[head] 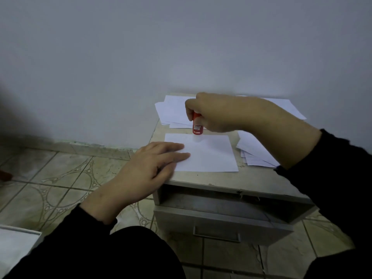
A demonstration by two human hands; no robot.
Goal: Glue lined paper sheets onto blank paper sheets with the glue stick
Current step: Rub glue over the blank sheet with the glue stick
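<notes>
A white paper sheet (209,154) lies flat in the middle of a small grey cabinet top (221,178). My left hand (149,168) rests on the sheet's left edge with straight fingers, pressing it down. My right hand (213,113) grips a red glue stick (196,125) upright, its lower end touching the sheet's far edge. I cannot tell whether this sheet is lined or blank.
A loose pile of white sheets (173,111) lies at the back of the cabinet top, and another pile (253,152) sits at the right under my forearm. Below the top, a drawer (217,226) stands partly pulled out. A patterned tile floor (60,178) spreads left.
</notes>
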